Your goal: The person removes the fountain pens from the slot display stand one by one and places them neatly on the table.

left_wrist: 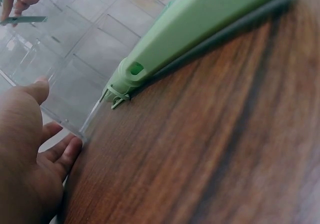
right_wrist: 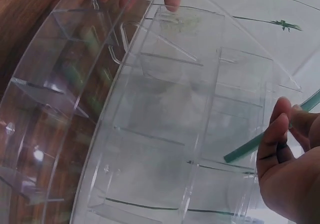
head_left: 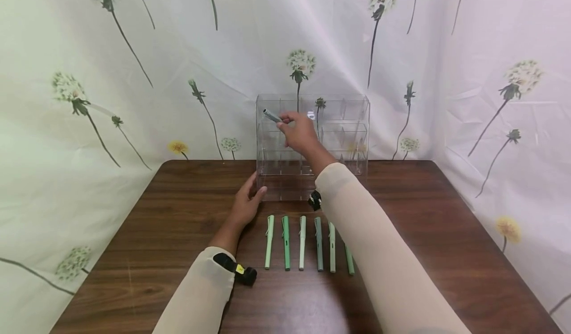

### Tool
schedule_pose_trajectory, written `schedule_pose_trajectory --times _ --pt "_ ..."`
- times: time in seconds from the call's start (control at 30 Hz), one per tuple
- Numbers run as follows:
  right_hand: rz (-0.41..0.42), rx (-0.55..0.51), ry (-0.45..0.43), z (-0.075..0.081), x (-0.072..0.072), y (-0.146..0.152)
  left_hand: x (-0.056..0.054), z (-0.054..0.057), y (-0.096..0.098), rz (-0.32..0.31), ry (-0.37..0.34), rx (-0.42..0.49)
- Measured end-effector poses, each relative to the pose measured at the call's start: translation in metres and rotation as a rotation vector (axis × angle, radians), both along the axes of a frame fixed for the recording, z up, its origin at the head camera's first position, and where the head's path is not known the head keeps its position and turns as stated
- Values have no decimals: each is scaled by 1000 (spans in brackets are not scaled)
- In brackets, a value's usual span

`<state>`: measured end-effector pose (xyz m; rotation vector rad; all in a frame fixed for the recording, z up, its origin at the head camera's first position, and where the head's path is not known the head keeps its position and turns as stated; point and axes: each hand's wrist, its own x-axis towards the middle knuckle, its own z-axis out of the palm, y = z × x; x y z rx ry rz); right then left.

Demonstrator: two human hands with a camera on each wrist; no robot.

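My right hand (head_left: pixel 300 132) pinches a dark grey-green pen (head_left: pixel 272 116) between thumb and fingers. It holds the pen tilted before the upper left compartments of a clear tiered organizer (head_left: pixel 267 163); the right wrist view shows the pen (right_wrist: pixel 245 150) sticking out on both sides of the fingers. My left hand (head_left: pixel 247 202) grips the organizer's lower left corner, thumb at the front and fingers along the outer side, as the left wrist view shows of the hand (left_wrist: pixel 30 149). Several capped pens in green and grey shades, among them a bright green pen (head_left: pixel 286 245), lie in a row before the organizer.
The organizer stands at the back of a dark wooden table (head_left: pixel 147 235), near a white curtain (head_left: pixel 178 51) printed with dandelions. My right forearm (head_left: pixel 379 245) partly covers the rightmost pens. A light green pen (left_wrist: pixel 165 44) looms large beside the left wrist.
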<state>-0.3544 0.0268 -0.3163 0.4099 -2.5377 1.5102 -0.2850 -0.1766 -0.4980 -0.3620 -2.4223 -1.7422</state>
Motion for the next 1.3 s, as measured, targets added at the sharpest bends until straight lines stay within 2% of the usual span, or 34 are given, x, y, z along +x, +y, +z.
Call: schedule_pose_trajectory --times 0.37,0.6,0.7,0.97,1.3 --pt "124 -305 52 23 3 14 -3 -3 -1 -3 6 10" --pt "144 -438 103 36 11 22 -2 -3 0 -11 17 40" --pt "152 -459 110 37 15 25 -2 -3 0 -7 24 19" --pt "137 -427 100 28 27 36 -4 -6 -2 10 29 -6" --pt "166 -409 7 7 44 56 -4 -6 -2 6 13 -11"
